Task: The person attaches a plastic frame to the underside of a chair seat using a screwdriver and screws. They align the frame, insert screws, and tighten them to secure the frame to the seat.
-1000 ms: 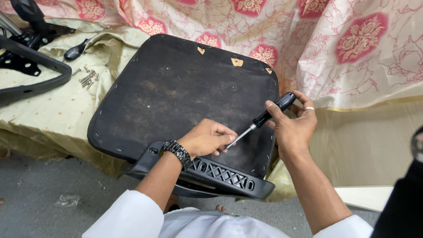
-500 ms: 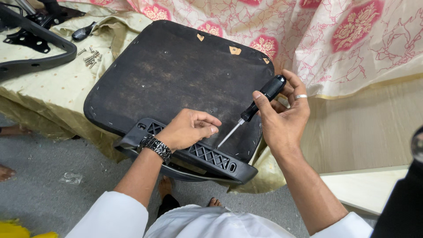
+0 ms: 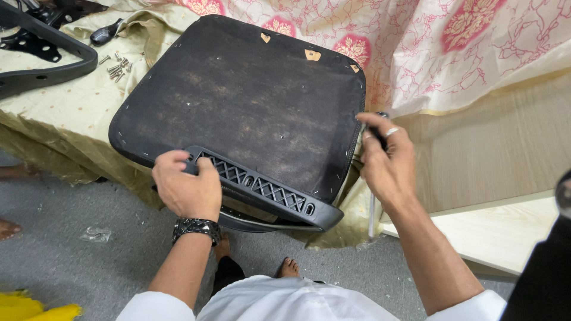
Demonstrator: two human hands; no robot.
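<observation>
A black chair seat [image 3: 250,101] lies underside up on a cloth-covered table, its dusty fabric bottom facing me. A black plastic bracket [image 3: 262,189] with a lattice pattern runs along its near edge. My left hand [image 3: 185,184], a dark band on the wrist, grips the bracket's left end. At the seat's right corner my right hand [image 3: 385,160], with a ring on one finger, holds a screwdriver [image 3: 371,208] by its black handle, the metal shaft pointing down beside the wrist.
A black chair frame part [image 3: 47,53] and several loose screws [image 3: 116,65] lie at the back left on the cream cloth [image 3: 53,101]. A floral cloth [image 3: 452,41] covers the back. A light wooden panel [image 3: 493,154] stands at right. Bare feet [image 3: 285,267] are on the grey floor.
My left hand slid from the middle of the bracket to its left end. My right hand pulled the screwdriver off the seat and swung its shaft downward.
</observation>
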